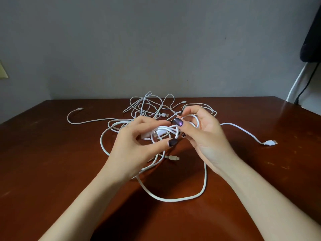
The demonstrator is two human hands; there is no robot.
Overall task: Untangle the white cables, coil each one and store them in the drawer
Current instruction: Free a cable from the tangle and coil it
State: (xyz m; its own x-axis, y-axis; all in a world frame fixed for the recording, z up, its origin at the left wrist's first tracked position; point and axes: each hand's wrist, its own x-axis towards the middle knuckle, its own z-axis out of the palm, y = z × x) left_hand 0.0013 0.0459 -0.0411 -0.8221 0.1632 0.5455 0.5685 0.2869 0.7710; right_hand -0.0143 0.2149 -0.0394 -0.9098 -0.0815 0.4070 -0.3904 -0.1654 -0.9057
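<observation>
Both left hand and right hand grip white cables above cable-strewn table

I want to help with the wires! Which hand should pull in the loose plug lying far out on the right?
Probably the right hand: the plug lies on its side of the table, much nearer to it. The left hand sits farther off, gripping the wire bundle.
</observation>
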